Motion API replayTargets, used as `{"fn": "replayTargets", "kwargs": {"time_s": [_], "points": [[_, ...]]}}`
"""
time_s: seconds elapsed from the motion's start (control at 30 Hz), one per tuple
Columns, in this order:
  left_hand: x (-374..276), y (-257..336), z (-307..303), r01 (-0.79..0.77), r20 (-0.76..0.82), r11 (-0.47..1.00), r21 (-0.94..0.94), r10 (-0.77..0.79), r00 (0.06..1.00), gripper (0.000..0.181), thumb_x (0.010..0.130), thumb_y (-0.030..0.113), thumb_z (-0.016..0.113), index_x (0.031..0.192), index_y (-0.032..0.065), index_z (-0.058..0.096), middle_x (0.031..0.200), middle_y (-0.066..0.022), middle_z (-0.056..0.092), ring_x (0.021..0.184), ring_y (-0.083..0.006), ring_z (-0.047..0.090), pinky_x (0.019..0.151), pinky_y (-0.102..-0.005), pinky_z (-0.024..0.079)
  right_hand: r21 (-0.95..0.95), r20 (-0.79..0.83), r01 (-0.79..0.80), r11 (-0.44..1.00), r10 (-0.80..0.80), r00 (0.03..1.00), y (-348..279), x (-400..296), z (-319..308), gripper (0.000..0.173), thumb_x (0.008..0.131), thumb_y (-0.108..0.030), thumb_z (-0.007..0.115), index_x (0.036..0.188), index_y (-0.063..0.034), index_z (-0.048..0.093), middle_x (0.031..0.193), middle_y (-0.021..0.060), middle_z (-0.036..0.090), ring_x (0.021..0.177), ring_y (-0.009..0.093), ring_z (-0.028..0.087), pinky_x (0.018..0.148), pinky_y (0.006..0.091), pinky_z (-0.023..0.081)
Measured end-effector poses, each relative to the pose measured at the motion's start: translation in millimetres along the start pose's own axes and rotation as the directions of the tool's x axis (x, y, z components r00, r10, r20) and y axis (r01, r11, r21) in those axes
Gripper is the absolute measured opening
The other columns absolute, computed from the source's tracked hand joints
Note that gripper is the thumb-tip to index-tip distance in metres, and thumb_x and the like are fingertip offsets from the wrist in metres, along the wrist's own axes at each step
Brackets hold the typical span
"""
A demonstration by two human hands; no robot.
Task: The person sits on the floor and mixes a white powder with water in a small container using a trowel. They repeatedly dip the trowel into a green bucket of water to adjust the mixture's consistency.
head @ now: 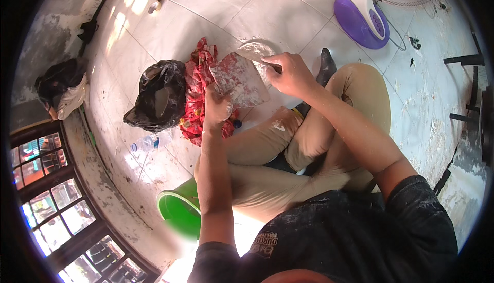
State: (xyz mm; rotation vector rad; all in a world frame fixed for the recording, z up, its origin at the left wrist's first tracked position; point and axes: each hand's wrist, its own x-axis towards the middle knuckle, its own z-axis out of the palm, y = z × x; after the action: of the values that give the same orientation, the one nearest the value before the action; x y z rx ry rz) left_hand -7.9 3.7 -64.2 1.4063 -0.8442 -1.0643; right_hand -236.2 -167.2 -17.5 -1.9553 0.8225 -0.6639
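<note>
My left hand (218, 105) grips the near left edge of a flat, reddish, roughly square board (241, 80) smeared with white paste. In my right hand (287, 72) is the handle of a putty knife (251, 55), its blade by the board's far corner. Just beyond the board, partly hidden by it and the knife, is a round, shallow container (260, 45) coated in white. A crumpled red patterned cloth (195, 94) lies to the left of the board. Beside that cloth stands an open black plastic bag (164, 94) with something greyish inside.
A clear plastic bottle (148, 143) lies on the tiled floor (200, 5). Near my left knee, a green bucket (179, 198) rests on its side. A purple and white fan (359, 20) stands at the far right. Dark furniture legs (463, 59) rise at the right edge.
</note>
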Motion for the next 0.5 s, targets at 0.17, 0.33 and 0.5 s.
{"fn": "replayTargets", "kwargs": {"time_s": [0.17, 0.33, 0.5], "points": [[-6, -13, -1, -0.103, -0.093, 0.995, 0.011, 0.104, 0.99, 0.038, 0.089, -0.009, 0.06, 0.127, -0.0078, 0.065, 0.122, -0.0115, 0.074, 0.112, -0.0206, 0.07, 0.101, -0.0365, 0.056, -0.017, 0.028, -0.056, 0.998, 0.056, 0.998, 4, 3, -2, 0.028, 0.093, -0.013, 0.073, 0.117, 0.0017, 0.078, 0.098, 0.0232, 0.079, 0.074, 0.029, 0.076, 0.07, 0.037, 0.057], [1, 33, -5, 0.017, -0.14, 0.953, 0.302, 0.026, 0.99, 0.039, 0.085, -0.008, 0.067, 0.124, -0.0077, 0.067, 0.117, -0.0121, 0.076, 0.109, -0.0218, 0.071, 0.098, -0.0362, 0.055, -0.03, -0.025, -0.023, 0.999, 0.022, 0.999, 18, 2, 1, 0.029, 0.092, -0.013, 0.073, 0.117, 0.0012, 0.078, 0.101, 0.0217, 0.079, 0.079, 0.031, 0.077, 0.076, 0.0392, 0.06], [20, -13, -67, 0.091, -0.334, 0.79, 0.607, 0.149, 0.931, 0.065, 0.085, 0.007, 0.076, 0.143, -0.0095, 0.052, 0.122, -0.0306, 0.072, 0.118, -0.0443, 0.069, 0.102, -0.0472, 0.054, -0.258, 0.007, -0.069, 0.964, 0.074, 0.997, -5, -2, 1, 0.04, 0.089, -0.016, 0.073, 0.126, -0.0035, 0.07, 0.115, 0.0177, 0.075, 0.103, 0.037, 0.073, 0.089, 0.0478, 0.059]]}}
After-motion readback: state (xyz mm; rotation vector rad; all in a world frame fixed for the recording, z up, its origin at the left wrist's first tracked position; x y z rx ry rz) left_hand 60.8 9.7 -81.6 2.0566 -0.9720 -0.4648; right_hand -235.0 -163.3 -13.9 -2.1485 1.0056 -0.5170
